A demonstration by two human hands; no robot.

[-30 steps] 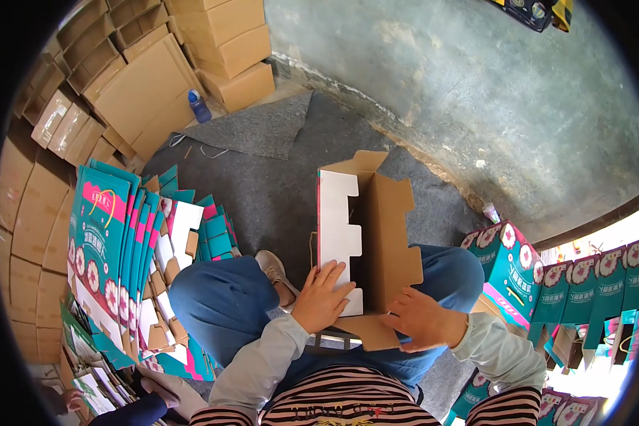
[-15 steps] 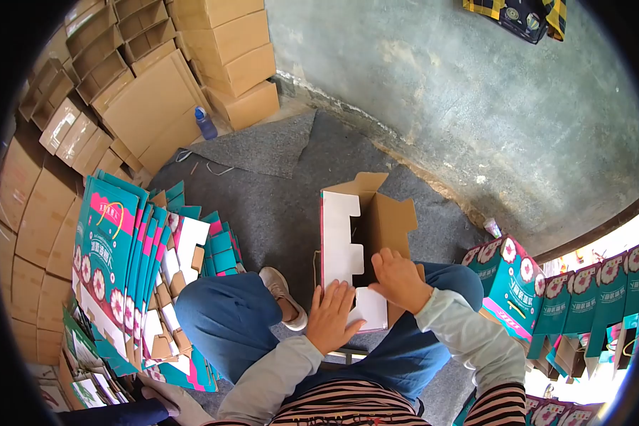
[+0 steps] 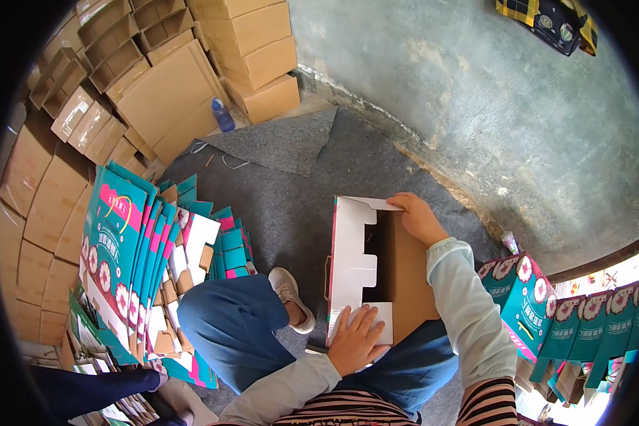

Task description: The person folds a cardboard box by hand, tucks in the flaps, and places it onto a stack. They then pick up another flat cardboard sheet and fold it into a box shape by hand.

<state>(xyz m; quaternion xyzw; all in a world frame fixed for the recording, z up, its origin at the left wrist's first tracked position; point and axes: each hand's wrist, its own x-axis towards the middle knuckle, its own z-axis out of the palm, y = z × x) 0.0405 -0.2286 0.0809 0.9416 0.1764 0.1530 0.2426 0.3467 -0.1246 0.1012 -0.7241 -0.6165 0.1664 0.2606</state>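
Note:
A cardboard gift box [image 3: 413, 298], brown inside with white notched flaps, stands between my knees with its top partly open. My left hand [image 3: 358, 342] lies flat with fingers spread on the white near-end flap. At the far end, my right hand [image 3: 420, 219] has its fingers curled over the edge of the folded-in end flap. The long white flap [image 3: 351, 259] with square tabs stretches along the box's left side. A thin cord handle shows on the box's left outer face.
Folded teal and pink boxes [image 3: 117, 245] lean in a stack on the left. Finished-looking teal boxes [image 3: 527, 305] stand at right. Brown cartons [image 3: 160, 99] are piled at back left, near a blue bottle [image 3: 223, 115]. Another person's leg [image 3: 96, 390] shows at lower left.
My right hand has moved from the near end to the far end, where the flap is now folded inward. My left hand stays on the near flap. The view has shifted slightly.

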